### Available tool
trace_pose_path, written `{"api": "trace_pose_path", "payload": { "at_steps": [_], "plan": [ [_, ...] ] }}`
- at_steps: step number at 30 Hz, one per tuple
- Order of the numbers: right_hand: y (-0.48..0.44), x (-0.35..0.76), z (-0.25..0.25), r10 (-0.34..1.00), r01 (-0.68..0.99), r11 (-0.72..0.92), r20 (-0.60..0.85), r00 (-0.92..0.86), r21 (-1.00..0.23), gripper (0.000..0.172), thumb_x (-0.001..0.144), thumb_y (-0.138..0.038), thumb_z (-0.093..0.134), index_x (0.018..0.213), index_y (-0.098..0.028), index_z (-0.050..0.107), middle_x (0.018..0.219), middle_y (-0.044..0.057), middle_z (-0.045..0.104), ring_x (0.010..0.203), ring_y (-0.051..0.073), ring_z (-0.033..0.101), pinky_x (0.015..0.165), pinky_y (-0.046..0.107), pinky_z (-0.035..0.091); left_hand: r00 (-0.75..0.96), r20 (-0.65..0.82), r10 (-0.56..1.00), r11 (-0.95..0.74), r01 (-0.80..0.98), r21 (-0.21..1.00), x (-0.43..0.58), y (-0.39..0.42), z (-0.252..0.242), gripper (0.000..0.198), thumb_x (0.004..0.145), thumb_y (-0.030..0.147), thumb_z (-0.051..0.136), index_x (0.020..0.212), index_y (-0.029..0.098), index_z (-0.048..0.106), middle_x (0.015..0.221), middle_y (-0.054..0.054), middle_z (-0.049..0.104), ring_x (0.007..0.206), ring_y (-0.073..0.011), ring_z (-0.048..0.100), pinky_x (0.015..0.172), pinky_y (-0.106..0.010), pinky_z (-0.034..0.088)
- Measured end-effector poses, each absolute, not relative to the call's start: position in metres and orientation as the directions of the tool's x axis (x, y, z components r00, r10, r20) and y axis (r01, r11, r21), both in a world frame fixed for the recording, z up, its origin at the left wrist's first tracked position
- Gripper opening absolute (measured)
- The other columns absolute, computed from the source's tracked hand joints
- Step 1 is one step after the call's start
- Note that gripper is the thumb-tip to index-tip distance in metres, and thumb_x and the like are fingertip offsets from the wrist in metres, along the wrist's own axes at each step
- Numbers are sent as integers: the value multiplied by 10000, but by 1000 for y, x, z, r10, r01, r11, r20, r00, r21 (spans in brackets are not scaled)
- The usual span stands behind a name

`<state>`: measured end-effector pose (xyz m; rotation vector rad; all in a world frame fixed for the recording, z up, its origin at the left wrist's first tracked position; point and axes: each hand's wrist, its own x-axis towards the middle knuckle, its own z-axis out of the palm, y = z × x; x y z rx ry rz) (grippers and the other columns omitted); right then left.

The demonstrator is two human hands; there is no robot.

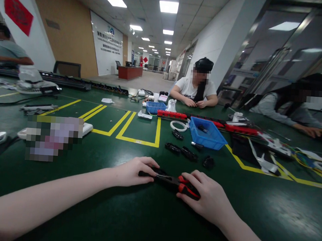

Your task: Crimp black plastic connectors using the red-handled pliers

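My right hand (209,197) is closed round the red and black handles of a pair of pliers (173,182) lying low over the green table (143,222). The pliers' jaws point left. My left hand (134,171) is closed on a small black part (157,170) at the jaws; most of that part is hidden under the fingers. Several black plastic parts (181,151) lie on the table just beyond my hands.
A blue bin (207,137) with small parts stands ahead right, a second blue bin (155,107) farther back. Red strips (172,114), a white cable coil (178,126) and white wrappers lie around. Yellow tape lines (137,139) mark the table. Three other people sit around it.
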<state>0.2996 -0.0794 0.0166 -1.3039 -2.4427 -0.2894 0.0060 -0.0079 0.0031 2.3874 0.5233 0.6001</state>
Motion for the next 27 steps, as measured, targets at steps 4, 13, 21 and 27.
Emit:
{"api": "trace_pose_path", "payload": {
  "at_steps": [4, 13, 21, 27],
  "plan": [
    [-78, 303, 18, 742, 830, 553, 410, -531, 74, 417, 813, -468, 668, 1126, -194, 631, 979, 91, 669, 788, 199, 643, 654, 327, 547, 824, 277, 494, -748, 240, 619, 7, -10, 4, 245, 901, 209, 645, 1137, 224, 714, 1272, -85, 612, 1153, -227, 597, 1000, -386, 497],
    [-74, 303, 18, 663, 782, 565, 419, -621, 264, 448, 797, -350, 721, 1180, -149, 603, 1112, 150, 651, 1020, 291, 613, 868, 450, 534, 830, 259, 494, -759, 267, 594, 7, -15, 8, 241, 904, 207, 645, 1137, 216, 706, 1261, -83, 620, 1156, -222, 591, 997, -391, 486],
    [-74, 303, 17, 668, 777, 569, 399, -628, 271, 479, 749, -340, 772, 1150, -127, 617, 1069, 147, 649, 957, 278, 620, 816, 420, 540, 844, 273, 461, -782, 240, 575, 7, -13, 7, 233, 894, 243, 668, 1122, 223, 710, 1258, -72, 628, 1144, -223, 588, 986, -390, 474],
    [-78, 305, 19, 681, 778, 607, 397, -615, 165, 432, 800, -434, 707, 1105, -137, 629, 1011, 127, 653, 862, 233, 617, 735, 366, 536, 840, 293, 456, -788, 228, 572, 8, -11, 3, 204, 889, 260, 672, 1081, 221, 725, 1229, -73, 636, 1112, -223, 601, 974, -383, 473]
  ]
}}
